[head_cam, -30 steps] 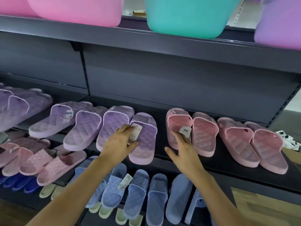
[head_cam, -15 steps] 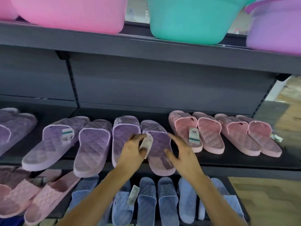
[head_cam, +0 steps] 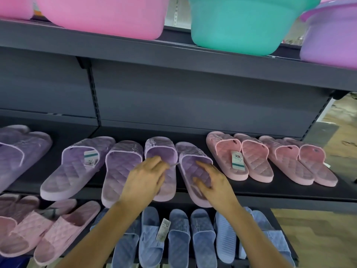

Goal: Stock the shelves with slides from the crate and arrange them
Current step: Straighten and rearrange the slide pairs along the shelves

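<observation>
Quilted purple slides lie in pairs along the dark middle shelf [head_cam: 289, 196]. My left hand [head_cam: 144, 180] rests on the left slide [head_cam: 160, 149] of the middle purple pair, fingers curled around its tag. My right hand [head_cam: 214, 182] grips the right slide [head_cam: 191, 157] of that pair, thumb and fingers on its footbed near the strap. Another purple pair [head_cam: 77, 167] lies to the left. Two pink pairs [head_cam: 255, 157] lie to the right, one carrying a white tag [head_cam: 237, 159]. No crate is visible.
Pink [head_cam: 100, 14], teal [head_cam: 245, 22] and purple [head_cam: 332, 39] plastic basins stand on the top shelf. Blue slides [head_cam: 177, 238] and pink slides [head_cam: 54, 229] fill the lower shelf. Wood-pattern floor [head_cam: 318, 229] shows at the right, past the shelf end.
Both hands have closed in on the middle purple pair; my right hand moved left from beside the pink slide onto the right purple slide. The tag is now tucked under my left fingers.
</observation>
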Tool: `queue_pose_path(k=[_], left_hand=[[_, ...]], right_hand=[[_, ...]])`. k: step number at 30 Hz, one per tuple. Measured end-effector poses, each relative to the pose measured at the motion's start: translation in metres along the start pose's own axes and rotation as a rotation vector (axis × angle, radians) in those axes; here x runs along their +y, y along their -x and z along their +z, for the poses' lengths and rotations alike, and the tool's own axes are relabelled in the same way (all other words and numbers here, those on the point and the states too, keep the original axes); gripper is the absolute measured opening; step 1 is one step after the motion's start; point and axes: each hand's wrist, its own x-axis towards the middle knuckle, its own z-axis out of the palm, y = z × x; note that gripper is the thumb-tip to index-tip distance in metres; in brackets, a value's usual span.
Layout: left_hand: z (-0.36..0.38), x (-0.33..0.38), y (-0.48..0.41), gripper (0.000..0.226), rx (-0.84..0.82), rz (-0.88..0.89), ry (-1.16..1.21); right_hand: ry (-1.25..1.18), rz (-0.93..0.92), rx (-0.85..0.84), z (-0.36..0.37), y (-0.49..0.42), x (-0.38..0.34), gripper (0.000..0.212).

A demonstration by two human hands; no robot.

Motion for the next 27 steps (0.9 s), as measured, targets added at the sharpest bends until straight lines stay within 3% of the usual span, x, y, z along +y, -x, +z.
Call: queue_pose_path(k=[3, 7, 11, 15, 19, 22, 25, 27], left_hand=[[0.005, -0.005, 0.015, 0.029, -0.13, 0.152, -0.102], [0.005, -0.01, 0.022, 0.044, -0.148, 0.127, -0.078], [0.0, -0.007, 0.021, 0.06, -0.149, 0.092, -0.017], [0.0, -0.001, 0.024, 0.044, -0.138, 0.08, -0.01], [-0.002, 0.002, 0.022, 0.008, -0.062, -0.128, 0.11], [-0.004, -0.001, 0.018, 0.007, 0.017, -0.213, 0.109], [0.002, 0.0, 0.02, 0.049, -0.107, -0.071, -0.074], [0.012, -0.002, 0.021, 0.058, -0.183, -0.04, -0.141]], right_hand=[[0.025, -0.006, -0.012, 0.001, -0.002, 0.007, 0.046], [0.006, 0.014, -0.065, 0.004, -0.006, 0.01, 0.042], [-0.188, 0.067, -0.128, 0.008, -0.012, 0.0, 0.031], [-0.391, 0.138, -0.163, 0.017, -0.026, -0.015, 0.004], [-0.443, 0.229, -0.128, 0.024, -0.031, -0.015, 0.019], [-0.375, 0.229, -0.095, 0.021, -0.032, -0.011, 0.023], [-0.095, 0.14, -0.052, 0.018, -0.034, -0.004, 0.007], [-0.057, 0.096, -0.03, 0.016, -0.034, 0.001, 0.006]])
